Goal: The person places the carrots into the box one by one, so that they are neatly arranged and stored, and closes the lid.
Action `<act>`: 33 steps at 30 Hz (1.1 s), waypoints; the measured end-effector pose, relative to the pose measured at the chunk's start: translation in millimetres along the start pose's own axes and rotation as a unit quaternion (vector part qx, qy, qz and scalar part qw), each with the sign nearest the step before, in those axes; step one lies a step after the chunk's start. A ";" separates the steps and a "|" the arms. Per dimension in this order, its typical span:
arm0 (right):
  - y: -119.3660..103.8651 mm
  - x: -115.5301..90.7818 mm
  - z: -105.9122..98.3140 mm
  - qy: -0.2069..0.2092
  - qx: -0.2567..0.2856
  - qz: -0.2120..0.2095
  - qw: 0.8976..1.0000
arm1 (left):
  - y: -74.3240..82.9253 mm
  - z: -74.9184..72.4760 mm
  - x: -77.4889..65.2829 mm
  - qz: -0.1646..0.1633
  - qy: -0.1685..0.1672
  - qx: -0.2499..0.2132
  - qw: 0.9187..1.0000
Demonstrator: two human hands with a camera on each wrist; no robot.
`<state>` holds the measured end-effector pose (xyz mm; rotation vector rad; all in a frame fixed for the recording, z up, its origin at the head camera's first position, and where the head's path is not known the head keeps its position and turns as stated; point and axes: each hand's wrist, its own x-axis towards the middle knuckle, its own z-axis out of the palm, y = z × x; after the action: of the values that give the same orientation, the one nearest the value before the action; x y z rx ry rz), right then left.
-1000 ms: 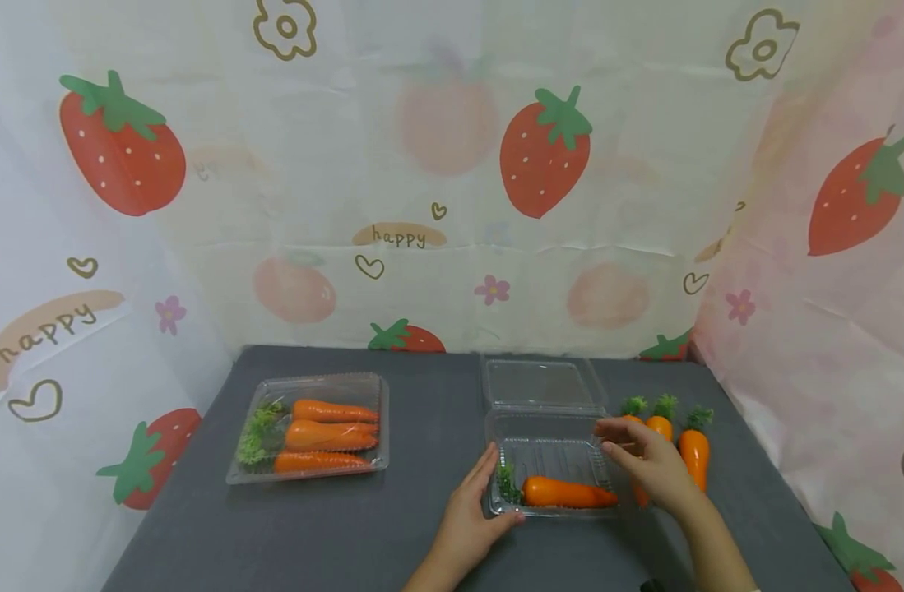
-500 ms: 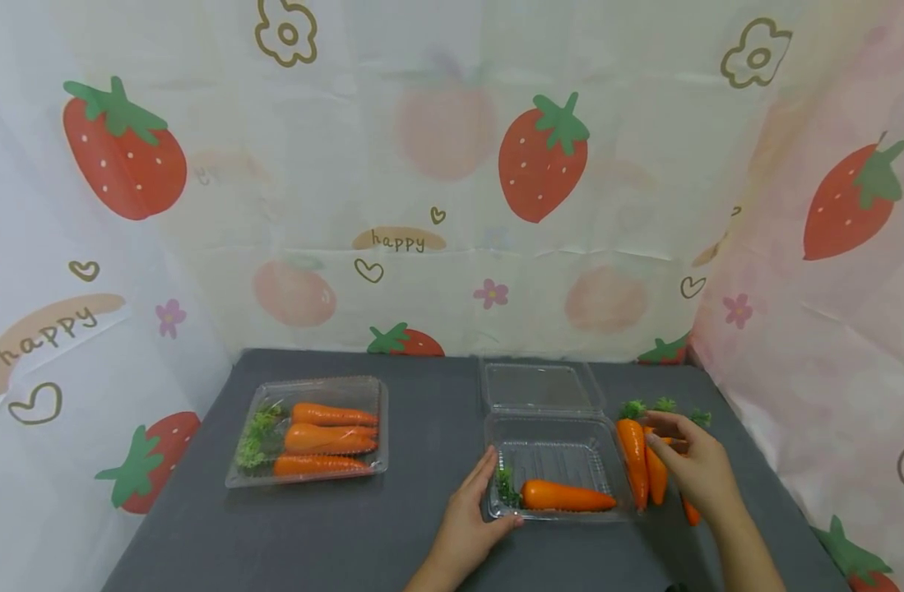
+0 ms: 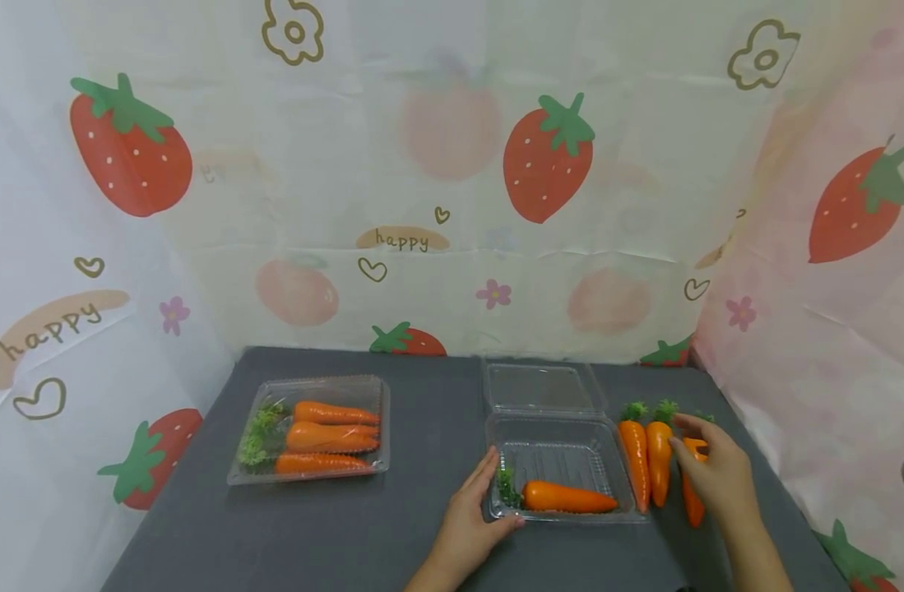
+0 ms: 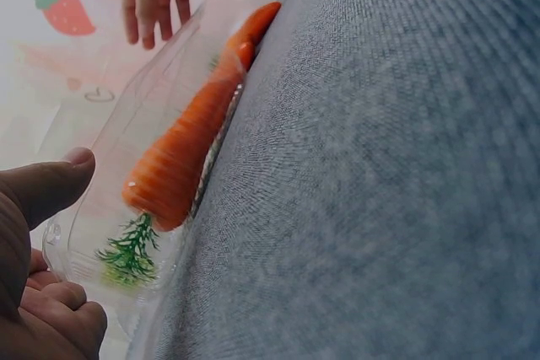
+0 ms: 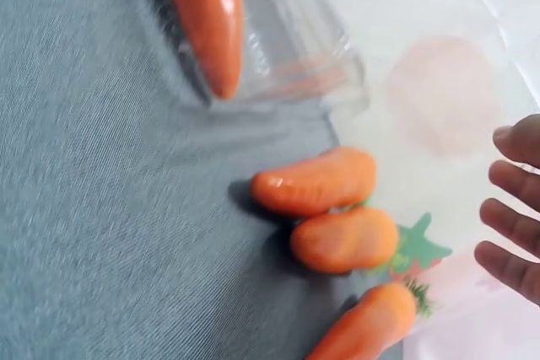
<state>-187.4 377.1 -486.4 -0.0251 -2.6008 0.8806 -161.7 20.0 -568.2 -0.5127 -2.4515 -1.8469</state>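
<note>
Open clear box (image 3: 551, 460): landmark for this list, flat on the grey table (image 3: 348, 534). Its lid (image 3: 536, 388) lies folded back on its far side, which leaves the inside exposed from above.

Boxed carrot (image 3: 566, 497): one, inside the open clear box along its near wall, green top to the left, tip to the right. Lying against that wall, it seems placed so as to leave the floor behind it free.

Your left hand (image 3: 466, 526): at the box's near left corner, thumb and fingers gripping the corner; probably this keeps the light plastic from sliding.

Loose carrots: three, right of the box, green ends away from you. Left one (image 3: 633, 464), just beside the box; middle one (image 3: 659, 460), next to it; outer one (image 3: 693, 497), farthest out.

Your right hand (image 3: 718, 473): right of the box, over the outer one, fingers spread and grasping nothing; your right wrist view shows them apart from the carrots.

Closed clear box (image 3: 285, 390): well left of the open one, holding three carrots (image 3: 333, 437) side by side, all tops left, presumably aligned to fit.

Printed cloth (image 3: 311, 181): hung behind the box.
</note>
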 end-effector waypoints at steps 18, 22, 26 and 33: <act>46.5 -5.2 8.8 0.044 -0.001 0.123 0.991 | -1.5 -0.3 1.0 0.002 -0.003 0.006 1.000; 53.9 -6.9 14.2 0.035 0.005 0.174 0.984 | -2.6 -1.0 0.2 0.003 -0.004 0.009 1.000; 59.0 -9.1 18.9 0.027 0.012 0.205 0.978 | -2.8 -0.8 0.0 -0.001 -0.005 0.013 1.000; 61.8 -9.9 26.0 0.019 0.041 0.251 0.967 | -1.0 -1.1 0.4 0.001 0.001 0.017 1.000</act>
<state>-194.6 410.2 -545.1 -0.6969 -2.5556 1.1387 -162.5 18.8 -568.7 -0.5114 -2.4743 -1.8008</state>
